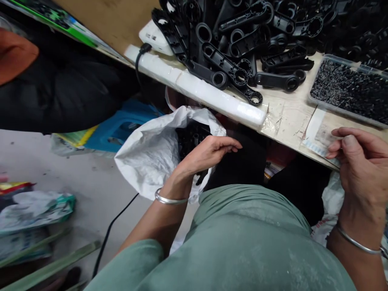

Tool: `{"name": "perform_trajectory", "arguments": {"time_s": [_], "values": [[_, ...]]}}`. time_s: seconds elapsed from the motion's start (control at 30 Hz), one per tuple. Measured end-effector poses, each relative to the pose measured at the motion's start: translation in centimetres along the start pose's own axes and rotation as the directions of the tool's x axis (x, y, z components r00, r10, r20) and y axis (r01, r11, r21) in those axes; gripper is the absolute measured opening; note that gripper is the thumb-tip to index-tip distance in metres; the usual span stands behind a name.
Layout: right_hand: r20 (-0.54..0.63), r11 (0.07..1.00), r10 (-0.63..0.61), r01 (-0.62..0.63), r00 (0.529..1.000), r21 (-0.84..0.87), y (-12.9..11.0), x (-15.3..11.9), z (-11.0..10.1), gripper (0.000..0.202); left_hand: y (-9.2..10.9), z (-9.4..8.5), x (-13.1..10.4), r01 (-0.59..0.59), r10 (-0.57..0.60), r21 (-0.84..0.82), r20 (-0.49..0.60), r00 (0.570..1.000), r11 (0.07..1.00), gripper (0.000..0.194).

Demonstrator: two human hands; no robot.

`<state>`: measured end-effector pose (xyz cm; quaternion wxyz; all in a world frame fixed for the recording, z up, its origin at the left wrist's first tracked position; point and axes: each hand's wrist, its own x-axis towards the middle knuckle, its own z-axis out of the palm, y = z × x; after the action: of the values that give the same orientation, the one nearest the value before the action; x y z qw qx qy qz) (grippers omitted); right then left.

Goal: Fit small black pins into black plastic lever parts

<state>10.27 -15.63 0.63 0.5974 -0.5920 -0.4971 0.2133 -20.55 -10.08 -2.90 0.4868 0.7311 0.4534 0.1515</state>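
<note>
From here I see black plastic parts (226, 66), a cream tabletop (291, 107), a white sack (147, 155), a muted green shirt (251, 234), silver bangles (170, 200) and bright orange cloth (16, 56).

Above a blue stool (97, 139) is a co-worker's dark clothing (60, 95). A black cord (104, 244) crosses the grey floor (93, 176) near a white-and-green bag (38, 208); a cable (137, 66) hangs beside a white device (156, 38).

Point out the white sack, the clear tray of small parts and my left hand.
White sack (151, 155): head view, on its inner wall.
Clear tray (346, 110): head view, on its near wall.
Left hand (208, 151): head view, on its back.
</note>
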Motion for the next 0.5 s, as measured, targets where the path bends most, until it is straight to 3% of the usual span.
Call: {"name": "perform_trajectory", "arguments": {"time_s": [0.33, 0.5], "values": [[0.022, 1.0, 0.031, -0.031, 0.999, -0.004, -0.7, -0.3, 0.3, 0.009, 0.5, 1.6, 1.0, 0.044, -0.044, 0.001, 0.099, 0.994, 0.999, 0.03], [0.022, 0.997, 0.075, -0.075, 0.997, -0.002, -1.3, -0.6, 0.4, 0.011, 0.3, 2.1, 1.6, 0.054, -0.054, 0.009, 0.095, 0.994, 0.999, 0.029]]}}
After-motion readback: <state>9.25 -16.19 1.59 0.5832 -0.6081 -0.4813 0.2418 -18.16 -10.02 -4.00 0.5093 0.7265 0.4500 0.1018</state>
